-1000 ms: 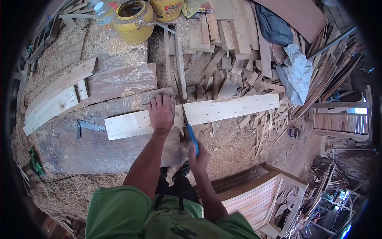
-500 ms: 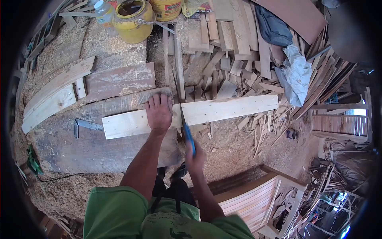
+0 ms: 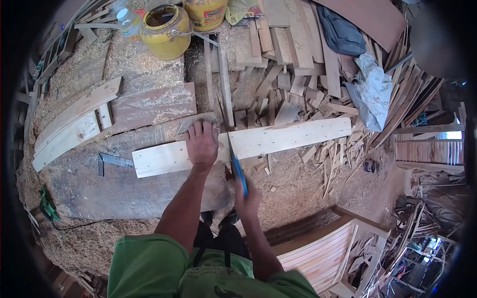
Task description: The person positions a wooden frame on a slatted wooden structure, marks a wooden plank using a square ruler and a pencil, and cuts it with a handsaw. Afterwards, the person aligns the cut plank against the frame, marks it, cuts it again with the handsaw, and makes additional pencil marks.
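A long pale wooden board (image 3: 293, 136) lies across the worn work surface (image 3: 144, 191), its right part reaching beyond the edge. Flat on the board, left of the saw, rests my left hand (image 3: 201, 143), fingers spread a little over its far edge. My right hand (image 3: 247, 198) is wrapped round the blue handle of a hand saw (image 3: 238, 171). The saw's blade crosses the board just right of my left hand. A metal try square (image 3: 118, 160) lies at the board's left end.
Yellow buckets (image 3: 166, 37) and a plastic bottle (image 3: 128, 22) stand at the back left. Curved boards (image 3: 74, 121) lie left, a green tool (image 3: 48, 204) near the left edge. Wood offcuts (image 3: 285, 111) pile up behind the board; a slatted wooden piece (image 3: 318, 253) stands at lower right.
The saw and my right hand have shifted slightly along the cutting line. My left hand keeps its place on the board. The whole view has moved a little.
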`<state>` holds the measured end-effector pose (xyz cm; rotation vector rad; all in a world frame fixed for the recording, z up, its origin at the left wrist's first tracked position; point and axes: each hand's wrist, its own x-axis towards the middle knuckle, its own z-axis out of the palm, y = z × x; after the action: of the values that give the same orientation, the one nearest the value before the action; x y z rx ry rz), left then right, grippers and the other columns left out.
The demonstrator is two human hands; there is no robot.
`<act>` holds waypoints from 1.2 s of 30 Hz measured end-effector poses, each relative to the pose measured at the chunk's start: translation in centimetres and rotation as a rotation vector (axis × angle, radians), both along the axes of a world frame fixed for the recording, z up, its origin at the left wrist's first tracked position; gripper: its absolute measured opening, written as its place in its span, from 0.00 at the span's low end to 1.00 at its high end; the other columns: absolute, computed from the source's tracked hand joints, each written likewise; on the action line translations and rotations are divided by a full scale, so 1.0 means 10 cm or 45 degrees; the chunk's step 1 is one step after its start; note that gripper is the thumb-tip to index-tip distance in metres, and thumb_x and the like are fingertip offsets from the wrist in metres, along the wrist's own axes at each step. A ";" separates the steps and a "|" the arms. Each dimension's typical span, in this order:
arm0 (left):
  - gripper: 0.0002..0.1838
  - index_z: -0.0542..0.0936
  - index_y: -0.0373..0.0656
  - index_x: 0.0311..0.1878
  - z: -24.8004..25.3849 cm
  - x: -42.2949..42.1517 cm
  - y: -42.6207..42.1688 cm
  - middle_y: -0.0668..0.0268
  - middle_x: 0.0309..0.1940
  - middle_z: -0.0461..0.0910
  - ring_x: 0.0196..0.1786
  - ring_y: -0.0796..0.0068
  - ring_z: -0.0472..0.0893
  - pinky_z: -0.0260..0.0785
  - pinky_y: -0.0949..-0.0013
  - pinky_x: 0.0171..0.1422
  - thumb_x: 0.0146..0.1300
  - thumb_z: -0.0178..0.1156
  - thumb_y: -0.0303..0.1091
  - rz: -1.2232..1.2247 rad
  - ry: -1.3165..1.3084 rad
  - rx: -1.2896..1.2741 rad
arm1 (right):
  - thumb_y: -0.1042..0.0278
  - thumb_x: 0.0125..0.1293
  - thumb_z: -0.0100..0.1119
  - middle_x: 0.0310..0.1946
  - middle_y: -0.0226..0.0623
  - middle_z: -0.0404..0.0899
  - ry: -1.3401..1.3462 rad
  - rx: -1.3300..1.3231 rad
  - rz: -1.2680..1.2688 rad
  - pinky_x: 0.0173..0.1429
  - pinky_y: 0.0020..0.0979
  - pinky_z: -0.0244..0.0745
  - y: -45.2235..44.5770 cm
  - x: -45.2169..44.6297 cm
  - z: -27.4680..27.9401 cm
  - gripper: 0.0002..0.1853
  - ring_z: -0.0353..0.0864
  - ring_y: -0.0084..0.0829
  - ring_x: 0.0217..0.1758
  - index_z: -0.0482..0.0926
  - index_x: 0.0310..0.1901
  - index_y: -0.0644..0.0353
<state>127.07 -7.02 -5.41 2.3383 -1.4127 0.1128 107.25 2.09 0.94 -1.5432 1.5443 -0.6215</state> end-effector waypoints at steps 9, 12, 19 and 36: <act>0.13 0.79 0.45 0.49 0.00 -0.02 0.02 0.57 0.47 0.77 0.53 0.52 0.76 0.66 0.48 0.60 0.80 0.55 0.45 0.022 -0.007 0.047 | 0.54 0.80 0.60 0.30 0.46 0.86 -0.008 0.156 -0.059 0.38 0.38 0.80 0.85 -0.58 0.93 0.23 0.86 0.32 0.31 0.84 0.61 0.67; 0.13 0.78 0.46 0.48 -0.02 -0.02 -0.02 0.57 0.48 0.76 0.53 0.51 0.76 0.67 0.48 0.58 0.80 0.56 0.45 0.012 -0.013 0.018 | 0.53 0.78 0.62 0.34 0.51 0.89 0.068 0.132 -0.020 0.40 0.42 0.85 0.85 -0.64 0.81 0.24 0.93 0.41 0.34 0.83 0.64 0.65; 0.13 0.78 0.47 0.51 0.04 -0.04 0.06 0.57 0.48 0.76 0.54 0.52 0.76 0.66 0.49 0.61 0.79 0.56 0.46 0.021 0.013 0.128 | 0.58 0.80 0.61 0.33 0.53 0.87 0.060 0.027 0.105 0.41 0.48 0.83 -0.42 0.24 0.19 0.19 0.91 0.57 0.37 0.84 0.61 0.63; 0.13 0.77 0.47 0.51 0.00 -0.03 -0.08 0.57 0.49 0.76 0.55 0.52 0.76 0.65 0.47 0.62 0.80 0.56 0.46 0.023 -0.052 0.080 | 0.57 0.77 0.64 0.30 0.56 0.86 0.094 -0.012 0.000 0.38 0.48 0.83 -0.07 0.01 0.64 0.18 0.90 0.57 0.34 0.85 0.55 0.64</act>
<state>126.73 -7.86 -5.40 2.4132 -1.4340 0.1239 107.36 1.36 7.33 -1.5887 1.5982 -0.5783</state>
